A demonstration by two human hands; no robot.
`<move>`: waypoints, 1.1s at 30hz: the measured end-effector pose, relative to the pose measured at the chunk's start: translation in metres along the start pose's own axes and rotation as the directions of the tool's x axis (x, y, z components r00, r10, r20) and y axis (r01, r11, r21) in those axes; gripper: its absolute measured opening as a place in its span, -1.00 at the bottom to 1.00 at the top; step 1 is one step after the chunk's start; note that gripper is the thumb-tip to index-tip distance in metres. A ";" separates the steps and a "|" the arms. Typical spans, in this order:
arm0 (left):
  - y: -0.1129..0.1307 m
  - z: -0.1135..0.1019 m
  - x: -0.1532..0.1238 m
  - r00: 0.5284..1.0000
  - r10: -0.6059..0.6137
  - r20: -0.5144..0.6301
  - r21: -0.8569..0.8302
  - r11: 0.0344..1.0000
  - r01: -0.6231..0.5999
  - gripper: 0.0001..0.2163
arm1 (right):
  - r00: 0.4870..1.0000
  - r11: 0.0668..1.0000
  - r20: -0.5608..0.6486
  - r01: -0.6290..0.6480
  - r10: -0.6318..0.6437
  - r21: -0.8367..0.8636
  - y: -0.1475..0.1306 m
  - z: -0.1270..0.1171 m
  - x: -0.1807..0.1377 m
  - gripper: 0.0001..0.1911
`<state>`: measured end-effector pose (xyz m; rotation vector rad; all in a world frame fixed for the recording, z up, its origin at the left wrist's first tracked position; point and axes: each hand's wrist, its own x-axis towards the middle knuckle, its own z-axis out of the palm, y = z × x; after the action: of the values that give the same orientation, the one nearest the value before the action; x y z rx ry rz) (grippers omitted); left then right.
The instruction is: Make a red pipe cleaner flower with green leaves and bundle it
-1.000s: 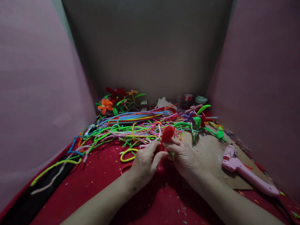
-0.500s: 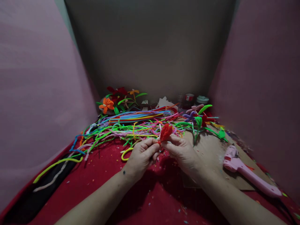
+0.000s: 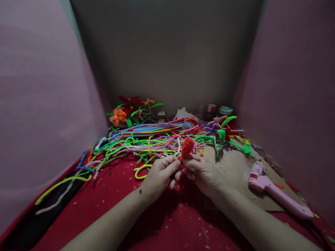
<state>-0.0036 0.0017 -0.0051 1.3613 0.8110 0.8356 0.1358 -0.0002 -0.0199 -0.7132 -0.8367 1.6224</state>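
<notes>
The red fuzzy piece [image 3: 187, 147] stands upright just below the middle of the frame, its rounded tip up and its narrow lower end between your hands. Your left hand [image 3: 161, 174] pinches that lower end between thumb and forefinger, and your right hand [image 3: 205, 174] pinches it from the other side, close under the puffed part; your lower fingers hide whatever runs beneath. Expect it to be very light, soft and easily crushed on top, probably with a bendable wire core that keeps its shape; the fuzz should not slip. The narrow base looks the best place to hold, sparing the puffed top. Just beyond lie tangled fuzzy stems [image 3: 131, 150], with a yellow loop [image 3: 136, 173] beside your left hand; a pink glue gun [image 3: 269, 188] rests at lower right, partly on cardboard [image 3: 227, 174].
</notes>
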 end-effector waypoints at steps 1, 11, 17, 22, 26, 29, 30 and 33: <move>-0.001 0.001 -0.001 0.995 0.070 -0.070 0.151 0.987 -0.059 -0.80 | 0.999 1.000 -0.029 0.017 -0.017 -0.008 0.001 0.001 0.000 -0.91; 0.002 0.000 -0.003 0.989 0.065 -0.135 0.185 0.982 -0.039 -0.81 | 0.998 0.997 -0.054 0.032 -0.036 -0.074 0.001 0.009 -0.004 -0.83; 0.000 -0.008 0.002 0.970 -0.086 0.228 -0.364 0.916 0.167 -0.83 | 0.998 0.999 0.054 -0.028 0.030 -0.030 -0.001 0.004 -0.003 -0.81; -0.002 -0.005 0.002 0.993 -0.020 0.117 -0.085 0.996 0.030 -0.80 | 1.000 1.000 -0.017 0.013 -0.012 0.026 0.002 0.004 -0.002 -0.84; -0.006 -0.001 -0.003 0.918 0.382 -0.110 0.538 0.799 -0.268 -0.90 | 0.997 1.000 -0.068 0.023 -0.022 0.017 0.002 0.007 -0.004 -0.84; -0.006 0.001 -0.005 0.904 0.412 -0.118 0.601 0.754 -0.265 -0.85 | 0.997 0.999 -0.062 0.035 -0.035 0.005 0.002 0.010 -0.007 -0.86; -0.004 0.002 -0.005 0.922 0.363 -0.136 0.552 0.800 -0.234 -0.82 | 0.998 0.999 -0.050 0.039 -0.039 0.000 0.002 0.011 -0.008 -0.85; 0.003 0.003 -0.005 0.974 0.153 -0.165 0.296 0.950 -0.099 -0.77 | 0.999 0.999 0.029 0.036 -0.035 -0.032 0.001 0.013 -0.009 -0.77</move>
<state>-0.0030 -0.0038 -0.0022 1.6210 1.0288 0.9845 0.1266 -0.0113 -0.0134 -0.6957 -0.8936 1.5939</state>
